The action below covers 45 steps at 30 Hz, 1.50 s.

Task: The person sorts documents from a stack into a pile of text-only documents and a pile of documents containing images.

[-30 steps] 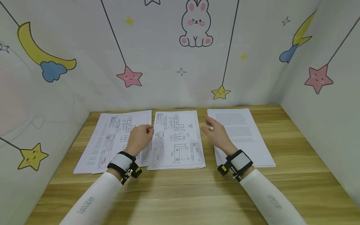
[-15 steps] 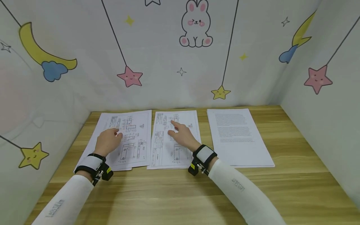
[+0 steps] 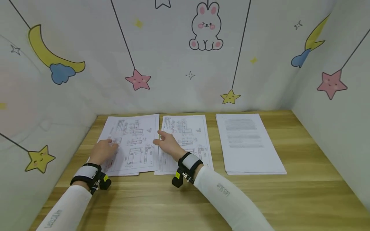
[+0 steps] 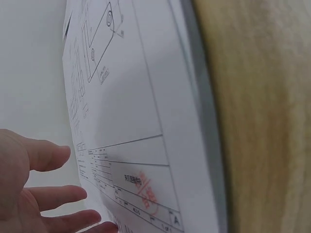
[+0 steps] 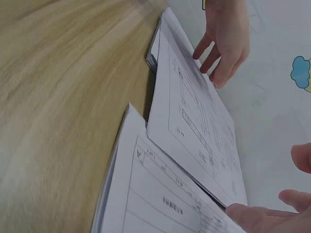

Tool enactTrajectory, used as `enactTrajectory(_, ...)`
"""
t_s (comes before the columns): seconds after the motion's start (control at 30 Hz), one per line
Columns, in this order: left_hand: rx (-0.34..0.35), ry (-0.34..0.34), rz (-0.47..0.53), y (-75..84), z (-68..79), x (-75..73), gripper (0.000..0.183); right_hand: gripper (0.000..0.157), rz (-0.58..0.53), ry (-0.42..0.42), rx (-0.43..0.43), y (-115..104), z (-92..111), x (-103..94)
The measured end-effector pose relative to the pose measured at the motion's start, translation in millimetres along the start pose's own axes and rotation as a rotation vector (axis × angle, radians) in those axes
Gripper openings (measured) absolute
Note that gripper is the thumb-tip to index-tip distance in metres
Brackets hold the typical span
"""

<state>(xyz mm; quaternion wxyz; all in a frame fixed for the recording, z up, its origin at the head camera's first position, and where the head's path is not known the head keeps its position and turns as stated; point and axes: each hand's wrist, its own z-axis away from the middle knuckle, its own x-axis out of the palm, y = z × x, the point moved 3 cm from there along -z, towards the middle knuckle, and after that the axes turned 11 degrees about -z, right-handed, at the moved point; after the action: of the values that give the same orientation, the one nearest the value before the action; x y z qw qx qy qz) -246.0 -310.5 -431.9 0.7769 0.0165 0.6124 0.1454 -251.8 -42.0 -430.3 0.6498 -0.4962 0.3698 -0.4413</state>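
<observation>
My left hand (image 3: 103, 151) reaches over the left side of the left paper stack (image 3: 136, 165), its fingers touching or just above the top sheet. That sheet carries technical line drawings, and a red stamp (image 4: 146, 194) shows near its corner in the left wrist view. Thumb and fingers are spread apart there and pinch nothing. My right hand (image 3: 170, 145) is over the left part of the middle paper stack (image 3: 206, 160), also printed with drawings. Its fingertips point at the left stack's right edge. In the right wrist view a fingertip (image 5: 238, 209) appears at that edge; contact is uncertain.
A third stack of paper with typed text (image 3: 254, 160) lies on the right of the wood-grain table (image 3: 185, 205). A white wall cloth (image 3: 173, 54) with cartoon prints encloses the back and sides. Lower sheets (image 5: 154, 53) jut out unevenly beneath the left stack's top sheet.
My right hand has travelled left, from beside the right stack across the middle stack. The left hand has shifted left from the left stack's right side to its left side.
</observation>
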Motion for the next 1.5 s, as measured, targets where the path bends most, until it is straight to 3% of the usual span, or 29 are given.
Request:
enactTrajectory(0.37, -0.047, -0.015, 0.046, -1.4, 1.4, 6.7, 0.062, 0.066, -0.093, -0.006, 0.055, 8, -2, 22.3)
enactTrajectory(0.77, -0.076, 0.042, 0.035, 3.1, 2.6, 13.5, 0.059, 0.065, -0.262, 0.053, 0.071, 11, -3, 30.5)
enactTrajectory(0.93, -0.071, 0.066, 0.042, 0.9, 1.3, 13.8, 0.059, 0.063, -0.454, 0.087, 0.086, 12, -4, 28.7)
enactTrajectory(1.2, -0.106, 0.052, 0.172, -9.2, 1.1, 10.9, 0.058, 0.065, -0.792, 0.028, 0.191, 20, -8, 28.8)
enactTrajectory(1.33, -0.114, 0.054, 0.183, -9.3, 0.8, 11.7, 0.058, 0.065, -0.794, 0.01, 0.251, 26, -10, 32.7)
enactTrajectory(1.5, -0.077, 0.084, 0.151, -5.1, 2.3, 13.2, 0.057, 0.064, -0.745, -0.023, 0.251, 28, -12, 38.5)
